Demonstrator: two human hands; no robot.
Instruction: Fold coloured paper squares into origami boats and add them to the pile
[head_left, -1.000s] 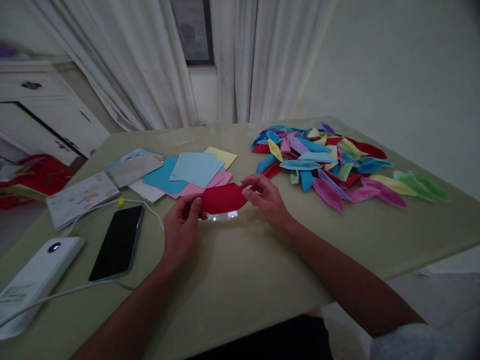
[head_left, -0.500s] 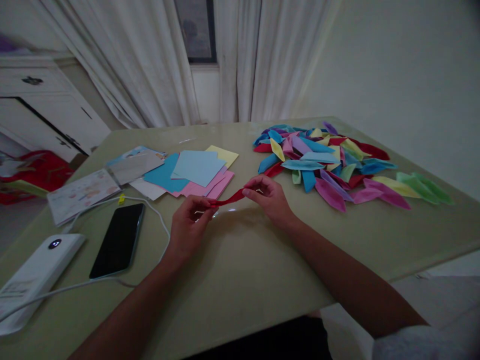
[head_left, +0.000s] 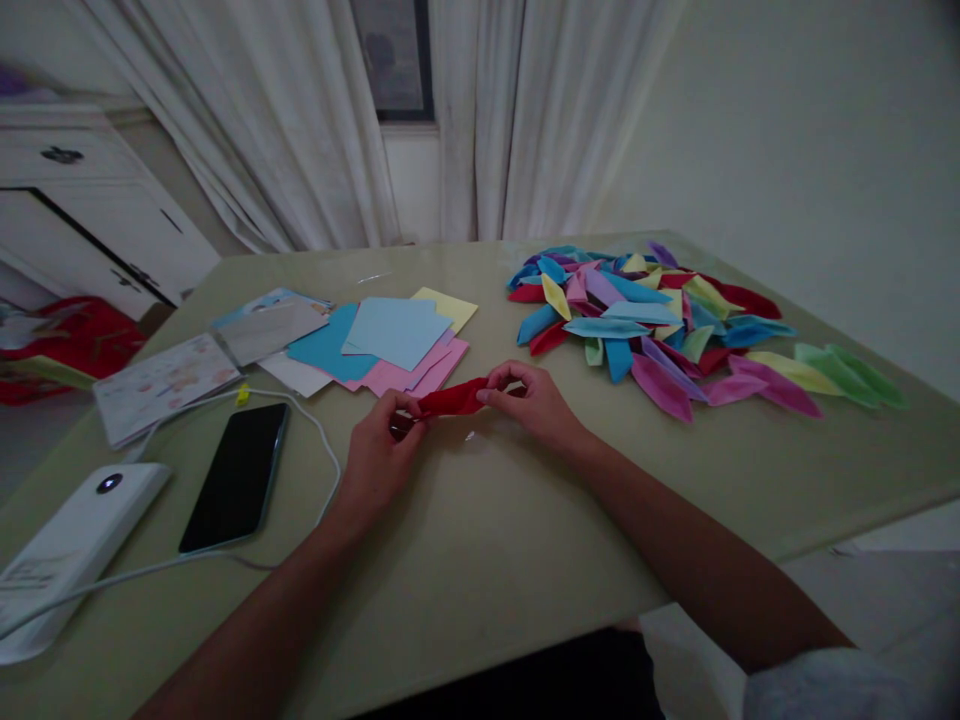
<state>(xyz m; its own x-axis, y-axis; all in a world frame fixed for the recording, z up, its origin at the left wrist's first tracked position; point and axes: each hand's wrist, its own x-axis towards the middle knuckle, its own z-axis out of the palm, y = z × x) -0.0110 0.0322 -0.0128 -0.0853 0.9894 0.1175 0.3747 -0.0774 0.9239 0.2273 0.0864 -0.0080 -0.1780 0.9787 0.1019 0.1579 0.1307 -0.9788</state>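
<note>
A folded red paper piece [head_left: 452, 399] is held just above the table [head_left: 480, 560] between both hands. My left hand [head_left: 379, 455] pinches its left end, fingers closed. Its right end is pinched by my right hand [head_left: 534, 405], fingers curled. Behind the hands lies a stack of flat coloured paper squares [head_left: 390, 345] in blue, pink and yellow. To the right spreads a pile of folded paper boats [head_left: 660, 330] in many colours.
A black phone [head_left: 238, 477] lies at the left with a white cable [head_left: 315, 440] curving past it. A white power bank [head_left: 64, 555] sits at the near left edge. Printed sheets [head_left: 165, 385] lie beyond. White cabinet and curtains stand behind.
The red paper went from a flat wide shape to a thin edge-on strip, and is now a narrower folded piece. Both hands drew slightly closer together.
</note>
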